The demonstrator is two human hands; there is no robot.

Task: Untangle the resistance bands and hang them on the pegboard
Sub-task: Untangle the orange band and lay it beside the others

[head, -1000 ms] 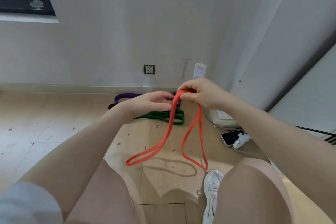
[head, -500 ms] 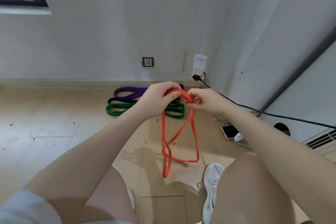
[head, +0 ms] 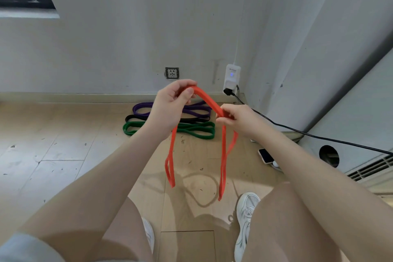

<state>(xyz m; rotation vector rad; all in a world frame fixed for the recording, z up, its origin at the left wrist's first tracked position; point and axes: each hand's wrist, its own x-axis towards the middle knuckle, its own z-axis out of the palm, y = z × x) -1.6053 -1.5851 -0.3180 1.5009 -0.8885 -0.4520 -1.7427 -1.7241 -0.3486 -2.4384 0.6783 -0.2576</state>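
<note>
Orange resistance band (head: 209, 101) arched between left hand (head: 170, 105) and right hand (head: 236, 118), a doubled loop hanging below each. Purple band (head: 142, 108), black band (head: 133, 117) and green band (head: 195, 131) lie stacked on the floor (head: 63, 144) beside the wall.

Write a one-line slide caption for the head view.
Both hands, left hand and right hand, hold an orange resistance band above purple, black and green bands on the floor.
</note>
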